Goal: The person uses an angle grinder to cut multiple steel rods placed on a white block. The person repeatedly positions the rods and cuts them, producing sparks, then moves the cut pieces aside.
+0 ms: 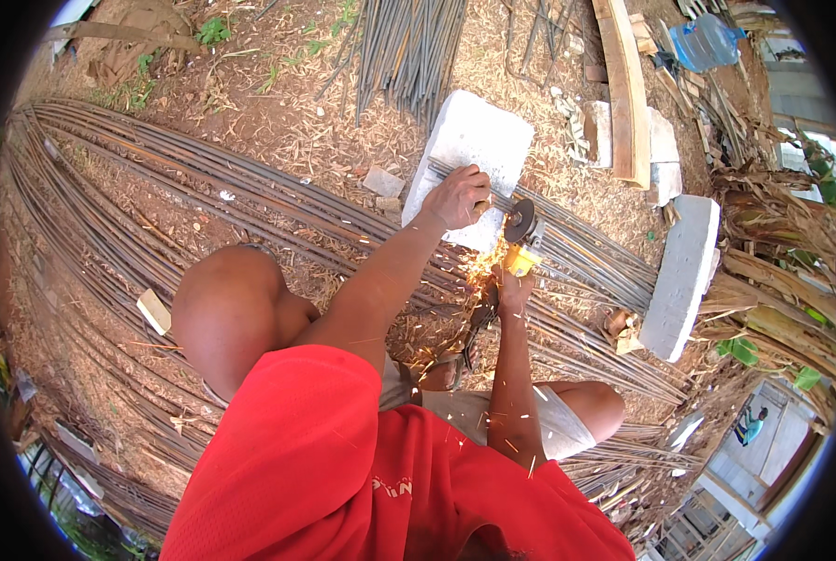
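My right hand (513,288) is closed around the body of a yellow angle grinder (523,261). Its dark disc (521,221) meets the steel rods (504,200) just right of my left hand, and orange sparks (481,266) spray back toward my legs. My left hand (461,196) is clenched on those rods, pressing them over a pale concrete block (478,136). Beneath the grinder, a dark cord or handle part shows only partly. Exactly where the disc touches the metal is hard to make out.
Long bundles of steel rods (278,196) cross the ground on both sides. Ahead lies another rod pile (408,56). To the right are a second concrete slab (682,278), a wooden plank (623,93) and a blue water bottle (706,43). Another person (750,426) is far off at lower right.
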A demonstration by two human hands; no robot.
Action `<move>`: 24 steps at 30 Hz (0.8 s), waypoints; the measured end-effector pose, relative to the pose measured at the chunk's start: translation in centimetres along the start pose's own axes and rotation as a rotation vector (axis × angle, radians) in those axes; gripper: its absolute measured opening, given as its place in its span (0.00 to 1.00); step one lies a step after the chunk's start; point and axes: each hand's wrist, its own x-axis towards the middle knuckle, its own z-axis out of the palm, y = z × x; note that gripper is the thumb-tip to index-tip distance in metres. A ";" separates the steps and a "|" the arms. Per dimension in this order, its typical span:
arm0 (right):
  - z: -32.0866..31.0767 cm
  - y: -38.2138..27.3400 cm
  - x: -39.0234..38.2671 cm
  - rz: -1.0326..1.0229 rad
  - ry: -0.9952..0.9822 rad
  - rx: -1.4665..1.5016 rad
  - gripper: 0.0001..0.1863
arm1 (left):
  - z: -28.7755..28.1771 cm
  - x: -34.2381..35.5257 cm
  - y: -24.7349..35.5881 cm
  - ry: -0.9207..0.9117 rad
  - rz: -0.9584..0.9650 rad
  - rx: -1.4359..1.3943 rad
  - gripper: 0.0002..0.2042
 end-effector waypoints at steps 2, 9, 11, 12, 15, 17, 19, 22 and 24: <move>-0.2 0.1 0.1 -0.068 -0.049 0.019 0.17 | 0.0 0.0 0.0 0.008 0.007 0.006 0.08; 0.4 0.1 0.4 -0.076 0.070 -0.133 0.18 | 0.1 0.0 0.0 0.036 0.033 -0.005 0.06; 0.5 -0.1 0.1 -0.168 0.051 -0.035 0.18 | 0.1 0.1 0.0 0.035 0.038 -0.005 0.06; 0.5 -0.3 0.0 -0.164 0.014 -0.035 0.19 | 0.0 0.1 0.0 0.034 0.034 -0.002 0.06; 0.2 -1.0 -0.5 -0.299 -0.100 0.027 0.20 | -0.2 0.1 0.2 0.016 0.023 -0.012 0.07; 0.1 -1.3 -0.6 -0.119 -0.080 -0.018 0.20 | -0.3 0.2 0.3 0.030 0.035 -0.042 0.05; 0.3 -1.4 -0.6 -0.038 0.010 -0.186 0.21 | -0.4 0.2 0.5 0.030 0.034 -0.035 0.05; 0.9 -1.2 -0.6 -0.087 0.093 -0.193 0.20 | -0.6 0.4 0.6 0.016 0.025 -0.038 0.05; 0.6 -1.0 -0.8 -0.046 0.033 -0.053 0.16 | -0.6 0.6 0.7 0.014 0.019 -0.039 0.06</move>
